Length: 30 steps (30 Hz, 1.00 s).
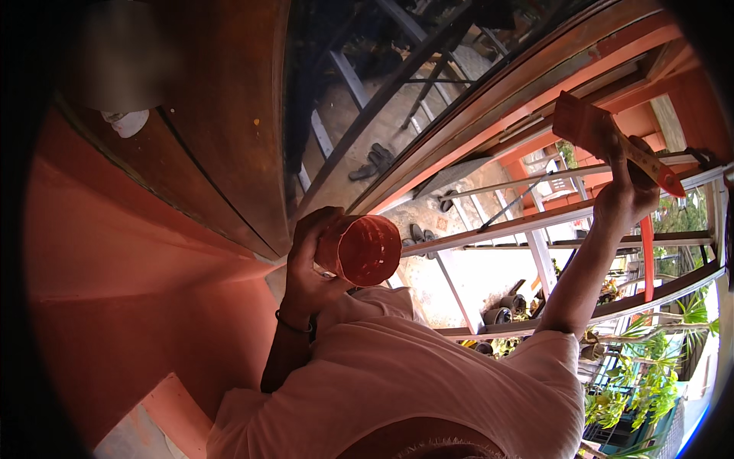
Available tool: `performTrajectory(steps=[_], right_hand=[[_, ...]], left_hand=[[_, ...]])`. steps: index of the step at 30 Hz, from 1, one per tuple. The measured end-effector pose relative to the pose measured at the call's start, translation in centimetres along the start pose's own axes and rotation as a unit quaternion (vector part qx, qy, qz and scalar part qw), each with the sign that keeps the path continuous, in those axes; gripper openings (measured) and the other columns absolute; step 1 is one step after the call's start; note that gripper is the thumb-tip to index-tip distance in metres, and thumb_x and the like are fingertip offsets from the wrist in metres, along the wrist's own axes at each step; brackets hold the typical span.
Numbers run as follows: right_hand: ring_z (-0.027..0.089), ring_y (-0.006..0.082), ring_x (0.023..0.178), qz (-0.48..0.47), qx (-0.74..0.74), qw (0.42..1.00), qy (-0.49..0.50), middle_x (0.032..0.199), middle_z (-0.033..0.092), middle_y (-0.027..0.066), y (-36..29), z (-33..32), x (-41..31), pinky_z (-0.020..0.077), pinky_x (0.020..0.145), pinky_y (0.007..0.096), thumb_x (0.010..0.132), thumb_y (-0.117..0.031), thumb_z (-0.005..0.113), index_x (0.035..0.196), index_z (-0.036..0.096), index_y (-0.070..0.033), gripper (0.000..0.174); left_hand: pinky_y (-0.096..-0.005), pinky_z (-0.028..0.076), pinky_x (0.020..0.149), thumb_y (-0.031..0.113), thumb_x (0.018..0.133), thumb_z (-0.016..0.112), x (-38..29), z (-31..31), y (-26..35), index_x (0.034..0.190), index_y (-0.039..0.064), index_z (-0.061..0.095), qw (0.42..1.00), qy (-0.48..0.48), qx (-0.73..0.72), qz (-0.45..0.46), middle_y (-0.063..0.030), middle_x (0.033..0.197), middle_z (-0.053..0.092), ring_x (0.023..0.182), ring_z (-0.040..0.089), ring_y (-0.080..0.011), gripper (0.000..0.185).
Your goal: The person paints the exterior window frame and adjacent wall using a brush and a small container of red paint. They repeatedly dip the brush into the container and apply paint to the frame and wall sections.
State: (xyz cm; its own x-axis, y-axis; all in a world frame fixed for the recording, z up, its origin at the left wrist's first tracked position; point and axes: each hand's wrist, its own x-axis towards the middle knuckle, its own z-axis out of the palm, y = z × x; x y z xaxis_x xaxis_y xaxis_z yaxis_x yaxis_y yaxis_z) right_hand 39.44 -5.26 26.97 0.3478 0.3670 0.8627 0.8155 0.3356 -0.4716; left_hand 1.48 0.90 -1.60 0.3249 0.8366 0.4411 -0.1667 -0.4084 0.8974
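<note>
In my left hand [304,275], a round cup [370,251] is gripped from the side. Its mouth faces up toward me, and red paint coats the inside; how deep the paint is I cannot tell. My right hand [622,166] reaches far out to the right and up. It holds a flat paintbrush [579,121] by its handle, with the reddish bristles pointing away to the upper left. The bristles are near the reddish painted window frame [608,49]; whether they touch it I cannot tell.
A ladder [504,225] stands between my arms, above a floor with several pieces of footwear [421,233]. Dark window glass [367,92] reflects a ladder. Left are a brown wooden panel [229,115] and a coral wall [103,229]. Potted plants [510,307] stand below.
</note>
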Motion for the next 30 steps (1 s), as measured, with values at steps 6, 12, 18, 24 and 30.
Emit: performTrajectory(steps=[6, 12, 18, 24, 30], right_hand=[[0.074, 0.0171, 0.107, -0.04, -0.092, 0.987, -0.123, 0.116, 0.079, 0.0107, 1.2, 1.0, 3.3, 0.0582, 0.096, 0.0328, 0.097, -0.007, 0.085, 0.129, 0.071, 0.006, 0.037], [0.074, 0.0147, 0.105, -0.014, -0.153, 0.976, -0.154, 0.113, 0.079, 0.0079, 1.4, 1.7, 5.0, 0.0567, 0.095, 0.0318, 0.097, -0.012, 0.086, 0.124, 0.075, 0.003, 0.033], [0.073, 0.0105, 0.091, -0.041, -0.154, 0.976, -0.151, 0.098, 0.08, 0.0057, 1.9, 3.4, 5.6, 0.0559, 0.084, 0.0287, 0.092, -0.011, 0.088, 0.111, 0.078, 0.002, 0.024], [0.072, 0.0145, 0.098, -0.053, -0.204, 0.968, -0.133, 0.103, 0.078, 0.0058, 3.2, 3.5, 6.1, 0.0548, 0.09, 0.0322, 0.092, -0.013, 0.088, 0.113, 0.077, 0.0, 0.027], [0.078, 0.0185, 0.097, -0.234, -0.219, 0.945, -0.07, 0.105, 0.082, 0.0093, 4.0, 3.1, 6.9, 0.0592, 0.089, 0.0329, 0.088, -0.008, 0.089, 0.111, 0.076, 0.003, 0.028]], left_hand=[[-0.0441, 0.054, 0.112, 0.015, 0.065, 0.105, 0.3, 0.1, 0.7, 0.149, 0.002, 0.061, 1.0, -0.003, 0.012, 0.021, -0.0177, 0.149, 0.06, 0.138, 0.062, -0.0347, 0.096], [-0.0436, 0.054, 0.113, 0.015, 0.064, 0.105, 0.2, 0.2, 0.6, 0.149, 0.002, 0.061, 1.0, -0.002, 0.009, 0.015, -0.0178, 0.149, 0.06, 0.139, 0.062, -0.034, 0.096], [-0.0435, 0.054, 0.113, 0.014, 0.064, 0.105, 0.2, 0.1, 0.4, 0.151, 0.003, 0.06, 1.0, -0.01, 0.015, 0.022, -0.0177, 0.149, 0.059, 0.14, 0.061, -0.034, 0.099], [-0.0434, 0.053, 0.114, 0.014, 0.064, 0.105, 0.1, 0.1, 0.3, 0.153, 0.004, 0.06, 1.0, -0.007, 0.012, 0.014, -0.0177, 0.149, 0.059, 0.14, 0.061, -0.034, 0.1], [-0.0432, 0.054, 0.114, 0.014, 0.065, 0.105, 0.3, 0.1, 0.6, 0.152, 0.004, 0.06, 1.0, -0.007, 0.011, 0.016, -0.0178, 0.149, 0.059, 0.14, 0.061, -0.034, 0.098]])
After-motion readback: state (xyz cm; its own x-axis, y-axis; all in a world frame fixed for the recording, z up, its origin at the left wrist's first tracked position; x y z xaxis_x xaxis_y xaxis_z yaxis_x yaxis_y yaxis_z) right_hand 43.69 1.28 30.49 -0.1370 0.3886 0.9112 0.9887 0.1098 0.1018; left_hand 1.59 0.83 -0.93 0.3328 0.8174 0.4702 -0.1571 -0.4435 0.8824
